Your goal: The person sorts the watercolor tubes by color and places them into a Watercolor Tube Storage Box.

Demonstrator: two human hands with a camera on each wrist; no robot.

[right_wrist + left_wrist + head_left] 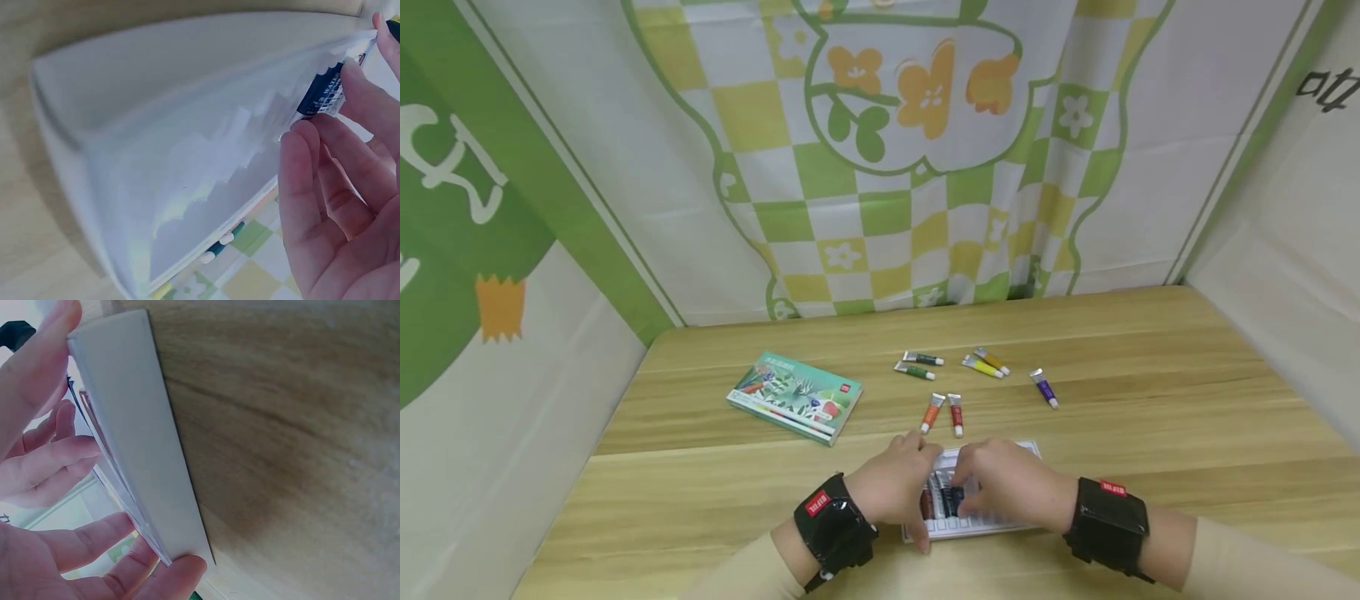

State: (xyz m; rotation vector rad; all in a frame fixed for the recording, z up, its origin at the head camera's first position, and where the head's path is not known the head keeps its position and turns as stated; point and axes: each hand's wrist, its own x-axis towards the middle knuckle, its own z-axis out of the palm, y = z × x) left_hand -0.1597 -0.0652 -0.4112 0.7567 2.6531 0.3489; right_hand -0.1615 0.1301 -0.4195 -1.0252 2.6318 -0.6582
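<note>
A white paint tray (988, 528) lies near the table's front edge. My left hand (893, 483) grips its left end, thumb on the near side and fingers at the far side. Several paint tubes lie in that left part, among them a brown one (927, 505) and a white one (937, 500). With thumb and fingertips, my right hand (1011, 483) pinches a dark blue paint tube (322, 90) at the tray. In the right wrist view, the ridged slots (231, 156) nearer the camera hold no tubes.
Beyond the tray lie an orange tube (932, 412) and a red tube (956, 415). Farther back are two green tubes (915, 371), two yellowish tubes (982, 367) and a purple tube (1044, 389). A green paint box (797, 394) lies left. A patterned cloth (887, 217) hangs behind the table.
</note>
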